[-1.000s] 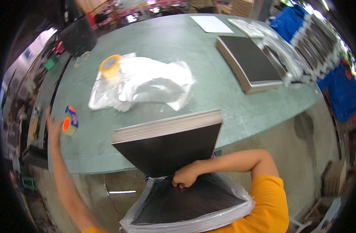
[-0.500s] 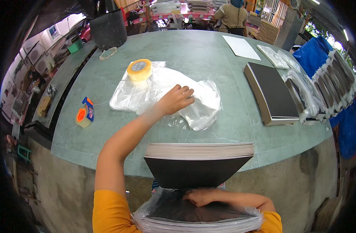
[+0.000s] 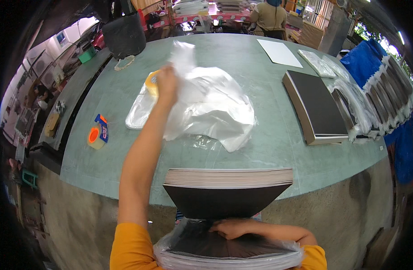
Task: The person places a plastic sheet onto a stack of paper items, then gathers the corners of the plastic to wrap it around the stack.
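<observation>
My left hand point(image 3: 167, 84), slightly blurred, is raised over the far part of a pile of thin clear plastic bags point(image 3: 215, 103) and grips one by its edge, drawing it up into a peak. Beside that hand, partly hidden by it, a wide roll of clear tape point(image 3: 151, 83) with a yellowish edge sits on the pile. Close to my body is a plastic-wrapped stack of black boards point(image 3: 202, 245). My right hand point(image 3: 232, 228) rests at its far edge, fingers curled against it. Just beyond, an unwrapped stack of black boards point(image 3: 229, 198) leans at the table's near edge.
On the green table point(image 3: 260, 148), a tape dispenser point(image 3: 98, 132) lies at left. Another black board stack point(image 3: 316, 105), wrapped bundles point(image 3: 386, 96) and a white sheet point(image 3: 279, 52) are at right. A dark bucket point(image 3: 124, 35) stands far left. Another person point(image 3: 268, 20) is beyond the table.
My left hand has moved away from me and to the left, lifting a plastic bag, and the pile has spread and bunched up. My right hand has stayed in place.
</observation>
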`<control>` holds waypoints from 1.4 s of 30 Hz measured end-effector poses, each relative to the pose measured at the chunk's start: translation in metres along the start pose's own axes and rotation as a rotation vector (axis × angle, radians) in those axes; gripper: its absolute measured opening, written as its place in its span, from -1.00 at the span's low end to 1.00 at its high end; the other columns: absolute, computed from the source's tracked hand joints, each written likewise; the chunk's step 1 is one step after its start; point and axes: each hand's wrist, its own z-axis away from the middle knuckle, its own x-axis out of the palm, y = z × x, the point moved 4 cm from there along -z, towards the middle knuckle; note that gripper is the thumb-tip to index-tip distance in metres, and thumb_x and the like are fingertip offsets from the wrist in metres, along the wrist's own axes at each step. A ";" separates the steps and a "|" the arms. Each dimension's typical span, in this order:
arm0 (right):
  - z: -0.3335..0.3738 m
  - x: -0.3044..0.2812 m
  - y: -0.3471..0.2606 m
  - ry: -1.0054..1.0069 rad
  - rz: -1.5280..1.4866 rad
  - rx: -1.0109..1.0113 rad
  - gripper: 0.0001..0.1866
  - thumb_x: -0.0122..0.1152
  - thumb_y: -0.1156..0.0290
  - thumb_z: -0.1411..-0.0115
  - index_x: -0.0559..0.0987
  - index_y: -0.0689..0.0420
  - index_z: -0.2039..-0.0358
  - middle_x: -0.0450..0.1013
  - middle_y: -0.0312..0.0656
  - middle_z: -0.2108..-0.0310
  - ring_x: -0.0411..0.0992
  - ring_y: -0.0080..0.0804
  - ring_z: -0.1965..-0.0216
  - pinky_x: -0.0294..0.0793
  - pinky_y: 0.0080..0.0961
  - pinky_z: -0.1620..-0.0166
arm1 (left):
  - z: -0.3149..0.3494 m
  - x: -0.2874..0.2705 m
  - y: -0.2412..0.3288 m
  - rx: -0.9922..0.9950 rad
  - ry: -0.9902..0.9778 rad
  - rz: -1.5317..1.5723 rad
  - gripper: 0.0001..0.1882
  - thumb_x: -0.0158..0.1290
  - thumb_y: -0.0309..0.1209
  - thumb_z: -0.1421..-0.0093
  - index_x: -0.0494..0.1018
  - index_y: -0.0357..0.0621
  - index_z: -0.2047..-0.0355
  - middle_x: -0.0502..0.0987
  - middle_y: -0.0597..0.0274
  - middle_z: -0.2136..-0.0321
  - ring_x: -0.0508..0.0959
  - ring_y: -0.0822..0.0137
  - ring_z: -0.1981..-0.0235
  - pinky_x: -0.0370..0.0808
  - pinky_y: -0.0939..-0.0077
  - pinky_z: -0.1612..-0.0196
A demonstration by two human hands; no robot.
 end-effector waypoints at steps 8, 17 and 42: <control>-0.002 0.005 -0.001 -0.042 0.063 -0.006 -0.53 -0.13 0.55 0.03 0.27 0.19 0.01 0.22 0.01 0.06 0.25 -0.05 0.07 0.27 -0.31 0.05 | 0.015 -0.077 0.061 0.373 -0.041 -0.475 -0.12 -0.01 0.11 0.05 0.09 -0.42 -0.03 0.24 -0.17 0.03 0.22 0.00 -0.03 0.06 0.24 -0.12; 0.023 -0.026 -0.026 -0.063 0.004 -0.197 -0.61 -0.06 0.38 -0.12 0.30 0.25 0.04 0.28 0.04 0.09 0.25 -0.10 0.05 0.24 -0.35 0.01 | 0.244 -0.158 0.091 0.818 -0.812 -1.125 -0.54 -0.10 -0.51 0.05 0.20 -0.26 0.06 0.43 -0.06 0.28 0.46 0.12 0.30 0.39 0.29 0.29; 0.103 -0.076 -0.038 0.969 -0.776 -0.095 -0.78 0.22 0.37 0.02 0.44 0.17 0.69 0.29 -0.49 0.71 0.16 -0.80 0.65 0.11 -0.77 0.60 | 0.280 -0.142 0.113 0.482 -0.246 -0.420 -0.67 0.07 -0.51 0.03 0.33 -0.24 0.21 0.35 0.25 0.52 0.36 0.49 0.47 0.29 0.71 0.45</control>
